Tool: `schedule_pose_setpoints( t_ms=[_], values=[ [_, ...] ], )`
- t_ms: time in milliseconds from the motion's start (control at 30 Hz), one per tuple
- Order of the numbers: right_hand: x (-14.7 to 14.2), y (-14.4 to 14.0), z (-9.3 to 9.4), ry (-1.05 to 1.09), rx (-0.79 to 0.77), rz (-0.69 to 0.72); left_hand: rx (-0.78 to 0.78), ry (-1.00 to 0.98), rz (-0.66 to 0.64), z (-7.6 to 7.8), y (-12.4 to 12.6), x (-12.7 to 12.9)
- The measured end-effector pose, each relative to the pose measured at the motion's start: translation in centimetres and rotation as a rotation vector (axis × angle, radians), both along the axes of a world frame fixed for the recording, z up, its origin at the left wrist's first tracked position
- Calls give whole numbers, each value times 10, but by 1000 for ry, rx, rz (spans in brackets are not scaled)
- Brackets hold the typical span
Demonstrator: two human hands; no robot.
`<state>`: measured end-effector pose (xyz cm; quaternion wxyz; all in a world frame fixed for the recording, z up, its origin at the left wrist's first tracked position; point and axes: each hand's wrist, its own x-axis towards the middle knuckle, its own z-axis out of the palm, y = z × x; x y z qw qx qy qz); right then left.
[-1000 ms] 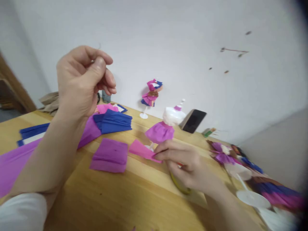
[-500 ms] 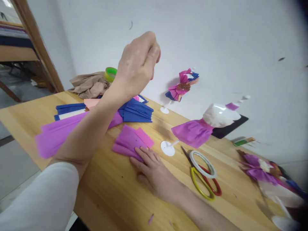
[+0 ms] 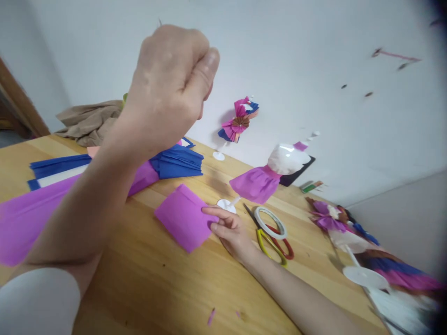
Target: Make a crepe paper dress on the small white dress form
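Observation:
My left hand (image 3: 167, 83) is raised above the table in a closed fist, and whatever may be inside its fingers is hidden. On the right, my right hand (image 3: 233, 235) pinches the right corner of a purple crepe paper piece (image 3: 183, 218) between thumb and fingers. The paper appears roughly square and smooth. Beside that hand are scissors (image 3: 275, 246) with yellow and red handles, partly under a roll of white tape (image 3: 270, 222). A small dress form with a purple skirt (image 3: 256, 184) stands just beyond it on a white round base.
Behind my left forearm lie blue pleated paper (image 3: 179, 160) and a long purple strip (image 3: 38, 209). Brown cloth (image 3: 92, 123) is heaped at the back left. A decorated form (image 3: 240, 122) stands near the wall; more dressed forms (image 3: 328, 216) are at the right. Purple scraps (image 3: 211, 316) lie in front.
My right hand has gone from pressing flat on the purple paper to pinching its corner. The pink piece beside it no longer shows. My left fist appears larger and further left; the view has shifted right.

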<state>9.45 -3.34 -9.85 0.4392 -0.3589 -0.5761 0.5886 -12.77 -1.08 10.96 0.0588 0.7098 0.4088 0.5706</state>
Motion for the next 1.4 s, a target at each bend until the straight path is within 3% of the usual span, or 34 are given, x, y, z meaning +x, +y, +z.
schedule_pose_setpoints(
  t_ms=[100, 333, 400, 533, 633, 733, 800, 967, 1067, 1133, 1200, 1400],
  values=[
    [-2, -1, 2, -55, 108, 30, 218, 135, 70, -1, -3, -2],
    [-3, -3, 8, -165, 228, 86, 115, 55, 119, 1, -7, 4],
    [-2, -3, 4, -143, 205, 33, 23, 111, 157, 0, -1, 3],
    [1, 1, -8, -86, 113, -101, -301, 454, 262, -2, 20, -8],
    [1, 3, -11, -141, 170, -174, -430, 706, 222, -9, 42, -19],
    [1, 3, -9, -225, 279, -145, -515, 848, 205, -31, 69, -25],
    [0, 2, -8, -260, 344, -121, -521, 983, 198, -57, 87, -24],
    [1, 2, -14, -340, 412, -105, -602, 1053, 270, -125, 110, -3],
    [3, 5, -18, -334, 443, -96, -548, 1037, 300, -140, 113, 7],
    [4, 6, -20, -323, 460, -87, -501, 1012, 301, -135, 113, 7],
    [4, 6, -19, -326, 467, -85, -468, 973, 310, -119, 114, 0],
    [1, 2, -10, -358, 437, -75, -337, 751, 553, -51, 99, -49]
  ],
)
